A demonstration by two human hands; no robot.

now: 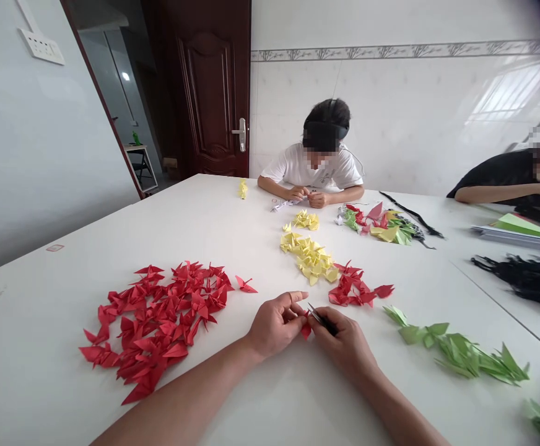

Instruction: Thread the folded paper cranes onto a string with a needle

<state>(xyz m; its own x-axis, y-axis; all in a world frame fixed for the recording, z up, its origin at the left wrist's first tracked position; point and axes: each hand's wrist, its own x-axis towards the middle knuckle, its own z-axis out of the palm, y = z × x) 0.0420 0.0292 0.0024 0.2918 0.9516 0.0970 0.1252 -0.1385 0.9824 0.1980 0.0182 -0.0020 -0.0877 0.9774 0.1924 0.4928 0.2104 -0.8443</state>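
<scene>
Bare forearms [195, 387], two, mine: reaching in from the lower edge, cut off there, converging over the table.

Tabletop [242, 402], white, smooth, hard; a seam crosses its right side.

Heap of folded red paper cranes [158, 328], left of my hands: pointed wings, crisp creases, overlapping so that lower ones are hidden.

Row of light-green folded paper pieces [465, 353], right of my hands: sharp, leaf-like tips; further green at the lower right corner, cut off and dim.

Cluster of folded yellow paper cranes [311, 254], beyond my hands, touching a smaller red group [351, 288].

Left hand [272, 325], mine: wrist angled inward, thumb and fingertips pinched together on red paper.

Right hand [347, 341], mine: fingers curled closed around a slim, dark-bodied, silver-tipped tool [317, 317], probably tweezers; its grip end is hidden.

Small red paper piece [306, 332]: between my two hands; its folds, partly covered, are hard to make out.
</scene>
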